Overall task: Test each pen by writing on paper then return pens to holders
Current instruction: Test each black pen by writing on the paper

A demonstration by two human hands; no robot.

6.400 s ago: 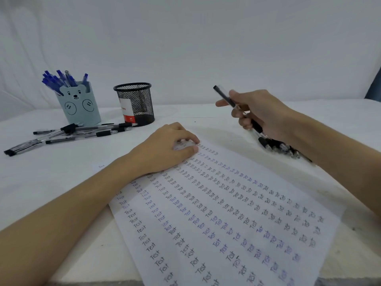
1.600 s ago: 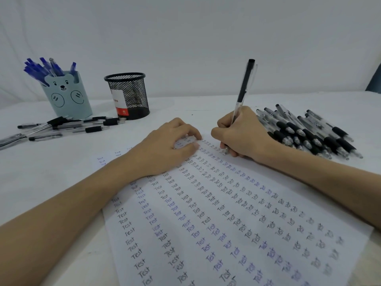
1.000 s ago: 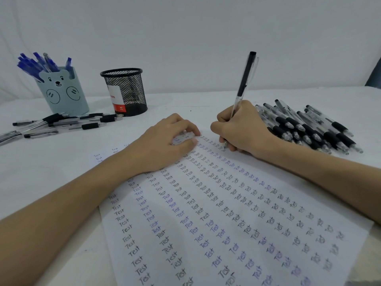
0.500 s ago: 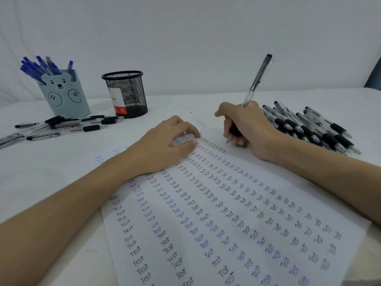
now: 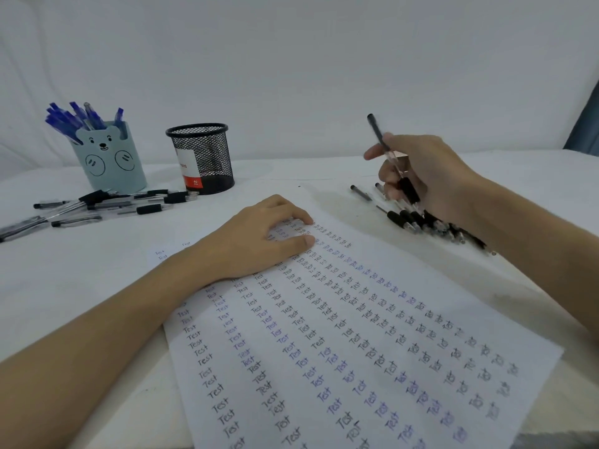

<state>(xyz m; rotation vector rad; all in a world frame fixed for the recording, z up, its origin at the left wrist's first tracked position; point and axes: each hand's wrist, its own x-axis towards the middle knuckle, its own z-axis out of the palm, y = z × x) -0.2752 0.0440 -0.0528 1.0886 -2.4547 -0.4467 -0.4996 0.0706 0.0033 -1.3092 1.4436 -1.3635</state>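
Observation:
A white sheet of paper (image 5: 372, 335) covered with rows of the word "Test" lies slanted before me. My left hand (image 5: 256, 241) rests flat on its top corner, fingers spread. My right hand (image 5: 421, 176) is raised above the table to the right of the sheet, closed around a black pen (image 5: 385, 153) whose cap end points up and left. Beneath that hand lies a pile of black pens (image 5: 421, 222). At the back left stand a pale blue bear holder (image 5: 110, 160) full of blue pens and a black mesh holder (image 5: 202, 157).
Several loose black pens (image 5: 97, 205) lie on the white table in front of the two holders. A plain white backdrop rises behind the table. A dark blue-grey strip (image 5: 583, 124) shows at the right edge.
My right hand has lifted the pen off the paper and swung it up and to the right, over the pen pile. The left hand has stayed on the sheet.

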